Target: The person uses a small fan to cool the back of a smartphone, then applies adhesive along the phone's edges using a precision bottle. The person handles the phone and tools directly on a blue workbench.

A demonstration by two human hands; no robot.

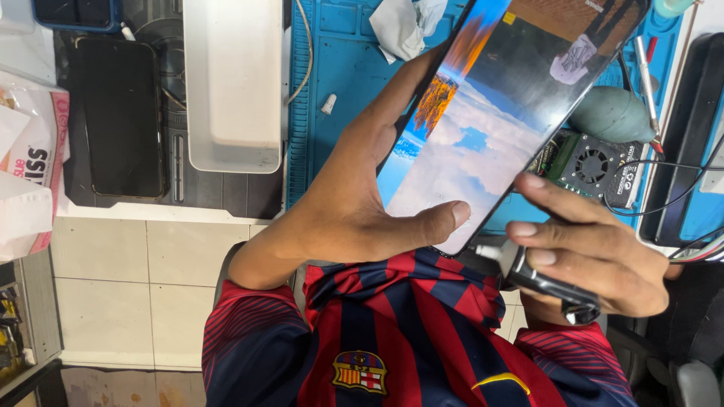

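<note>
My left hand (pixel 354 196) grips a large smartphone (pixel 490 113) from behind, thumb lying on its lower screen. The lit screen shows a sky-and-cloud picture and tilts up to the right. My right hand (pixel 596 249) is at the phone's lower right edge and holds a small dark cylindrical tool (pixel 543 283) with a white tip near the phone's bottom corner. Its index finger reaches toward the screen edge.
A blue work mat (pixel 339 83) lies under the phone with a crumpled tissue (pixel 403 26), a green air blower (pixel 615 113) and a small fan unit (pixel 596 166). A white tray (pixel 234 83) and another dark phone (pixel 121 113) sit to the left. Cables run along the right.
</note>
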